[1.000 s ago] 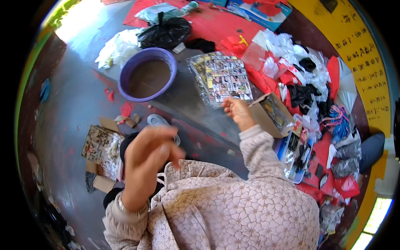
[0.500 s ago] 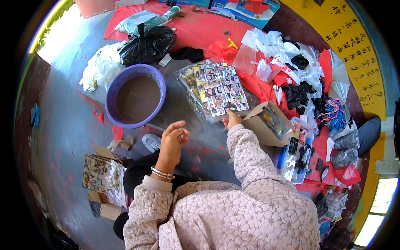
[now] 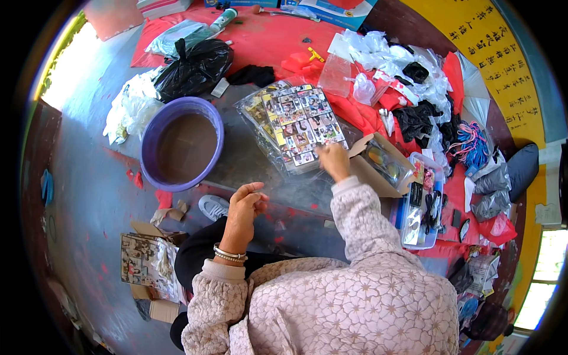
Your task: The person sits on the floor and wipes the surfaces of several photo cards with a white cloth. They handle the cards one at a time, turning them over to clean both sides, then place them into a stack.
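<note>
Two hands: both were bare and well apart.
Right hand (image 3: 335,161): bent at the stack's near right corner; whether it pinched anything could not be told.
Left hand (image 3: 241,212): hung short of the stack, fingers loosely curled; no grip could be made out.
Stack (image 3: 299,121): picture-covered, lay between tub (image 3: 155,175) and box (image 3: 371,176), with plastic (image 3: 251,109) along its left side.
Handling: the plastic looked slippery, so light fingertips and a steadying left palm seemed best.
Clearance: the box stood just beside the right hand; small, low movements suited.
</note>
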Tool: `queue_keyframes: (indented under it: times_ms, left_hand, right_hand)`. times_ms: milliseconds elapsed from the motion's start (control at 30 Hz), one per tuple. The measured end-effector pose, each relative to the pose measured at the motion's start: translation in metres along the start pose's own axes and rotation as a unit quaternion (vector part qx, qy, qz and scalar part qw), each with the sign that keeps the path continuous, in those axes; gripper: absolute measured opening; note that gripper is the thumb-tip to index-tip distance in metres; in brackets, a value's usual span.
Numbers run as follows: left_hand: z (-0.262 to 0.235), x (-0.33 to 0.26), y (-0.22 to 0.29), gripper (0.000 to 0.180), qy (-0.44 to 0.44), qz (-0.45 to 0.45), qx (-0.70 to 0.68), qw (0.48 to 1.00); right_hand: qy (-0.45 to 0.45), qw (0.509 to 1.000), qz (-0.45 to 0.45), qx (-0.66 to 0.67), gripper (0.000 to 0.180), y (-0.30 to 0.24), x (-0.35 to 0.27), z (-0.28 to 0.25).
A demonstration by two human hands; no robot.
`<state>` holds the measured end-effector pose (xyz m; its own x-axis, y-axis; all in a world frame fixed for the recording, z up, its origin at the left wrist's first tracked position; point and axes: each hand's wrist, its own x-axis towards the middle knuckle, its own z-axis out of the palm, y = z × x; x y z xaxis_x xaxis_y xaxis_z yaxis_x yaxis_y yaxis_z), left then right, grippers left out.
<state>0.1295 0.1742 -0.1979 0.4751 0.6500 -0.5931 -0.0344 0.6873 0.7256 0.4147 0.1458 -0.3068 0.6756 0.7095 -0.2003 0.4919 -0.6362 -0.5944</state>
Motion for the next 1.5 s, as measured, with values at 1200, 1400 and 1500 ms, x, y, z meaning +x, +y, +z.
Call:
queue_keyframes:
  times_ms: [1200, 1400, 1500]
  left_hand:
    - [0.011, 0.003, 0.005, 0.023, -0.074, -0.001, 0.074, 0.995]
    - [0.011, 0.006, 0.002, 0.022, -0.068, 0.006, 0.091, 0.994]
    - [0.013, 0.003, 0.004, 0.023, -0.066, 0.006, 0.1, 0.993]
  right_hand:
    - [-0.101, 0.877, -0.034, 0.468, 0.005, -0.007, 0.155, -0.019]
    - [0.116, 0.988, -0.048, -0.094, 0.017, 0.018, 0.132, 0.028]
    - [0.147, 0.982, 0.051, -0.108, 0.038, -0.013, 0.113, 0.023]
